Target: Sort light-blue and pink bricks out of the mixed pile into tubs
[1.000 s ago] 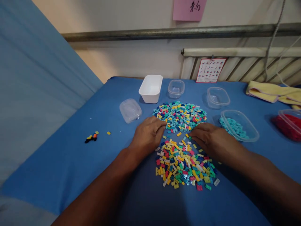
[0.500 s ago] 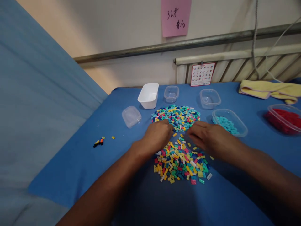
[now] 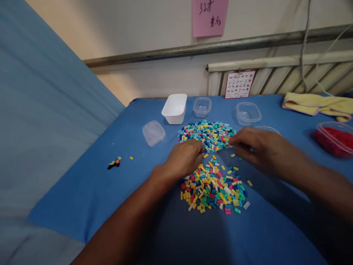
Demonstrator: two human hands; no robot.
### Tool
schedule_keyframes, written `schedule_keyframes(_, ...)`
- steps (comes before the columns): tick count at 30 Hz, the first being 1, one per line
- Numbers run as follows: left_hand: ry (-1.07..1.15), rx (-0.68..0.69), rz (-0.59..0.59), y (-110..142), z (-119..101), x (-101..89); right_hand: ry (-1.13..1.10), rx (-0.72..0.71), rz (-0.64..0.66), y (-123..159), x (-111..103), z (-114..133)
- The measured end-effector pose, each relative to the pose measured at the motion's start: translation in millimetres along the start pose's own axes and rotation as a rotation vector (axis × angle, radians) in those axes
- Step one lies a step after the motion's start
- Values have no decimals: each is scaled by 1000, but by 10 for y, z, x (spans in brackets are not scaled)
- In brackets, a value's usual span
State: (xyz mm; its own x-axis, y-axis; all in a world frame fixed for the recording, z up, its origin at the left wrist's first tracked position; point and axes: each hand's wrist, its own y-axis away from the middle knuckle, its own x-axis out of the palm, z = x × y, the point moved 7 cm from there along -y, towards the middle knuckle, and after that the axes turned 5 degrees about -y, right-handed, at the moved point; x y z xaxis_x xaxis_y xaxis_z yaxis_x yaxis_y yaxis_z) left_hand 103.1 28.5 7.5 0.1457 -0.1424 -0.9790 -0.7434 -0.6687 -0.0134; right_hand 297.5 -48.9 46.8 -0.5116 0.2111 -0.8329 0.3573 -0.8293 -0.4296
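"What changed?"
"The right hand (image 3: 261, 149) moved rightward from the left hand (image 3: 184, 156), opening space between the central brick piles (image 3: 213, 189)."
"Grips?"
"Both curled near the upper pile (image 3: 209, 132); can't tell if they grasp bricks."

The right hand (image 3: 257, 147) is farther right than half a second ago, leaving a wider gap between it and the left hand (image 3: 184, 156). Its fingertips now sit at the right edge of the upper brick pile (image 3: 208, 130), and it covers most of the clear tub (image 3: 268, 129) at centre right, whose turquoise pieces no longer show. A few small loose bricks (image 3: 233, 155) now show beside and below its fingers. Compared with a second ago, the left hand reaches farther right along the pile's lower edge. The view has shifted too: the pink sheet (image 3: 209, 27) at top centre now shows an upper line of writing.
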Motion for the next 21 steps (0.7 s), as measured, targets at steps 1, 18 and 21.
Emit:
schedule_keyframes(1, 8, 3, -2, 1, 6, 5, 42, 14, -31, 17, -123, -80)
schedule_keyframes(18, 905, -163, -40, 25, 61, 28, 69, 68, -30, 109, -205, -198)
schedule_keyframes(21, 1117, -195, -70, 24, -56, 18, -158, 3, 29, -31, 9, 245)
